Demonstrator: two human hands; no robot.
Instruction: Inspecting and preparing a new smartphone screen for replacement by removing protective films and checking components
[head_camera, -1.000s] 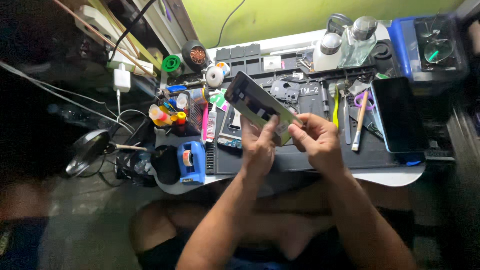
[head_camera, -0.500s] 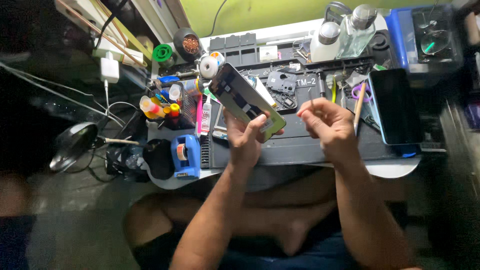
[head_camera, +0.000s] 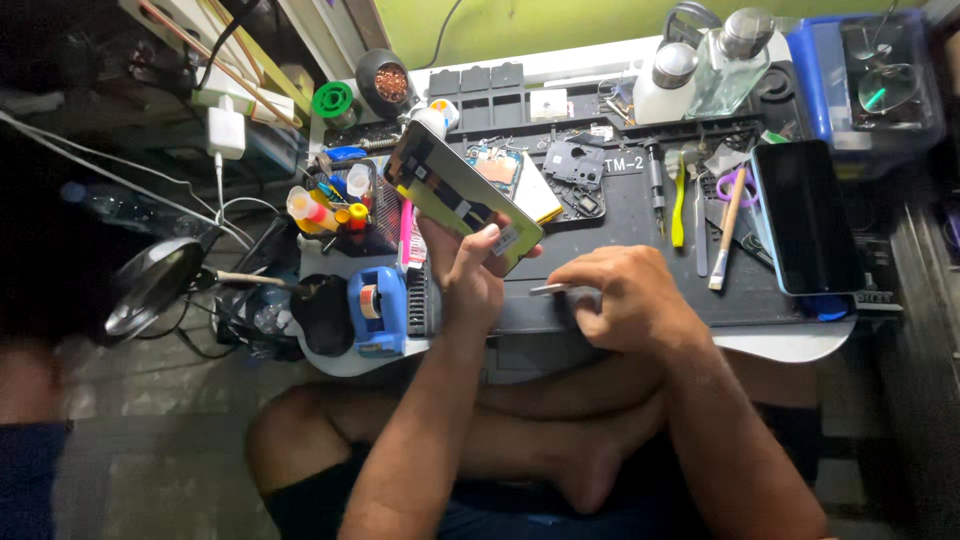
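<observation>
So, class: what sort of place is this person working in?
Probably a phone repair bench. The left hand holds an opened phone over a dark work mat, with a screwdriver and another phone lying nearby.

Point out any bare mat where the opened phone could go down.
Bare grey mat lies between the yellow-handled tool and the phone parts, just above the right hand. The left hand holds the opened phone. Crowded: glue bottles left, brush and dark phone right.

A small white table (head_camera: 800, 345) carries a dark work mat (head_camera: 640, 225); a blue tape dispenser (head_camera: 378, 310) sits at eight o'clock, a dark phone (head_camera: 805, 215) at three.
</observation>
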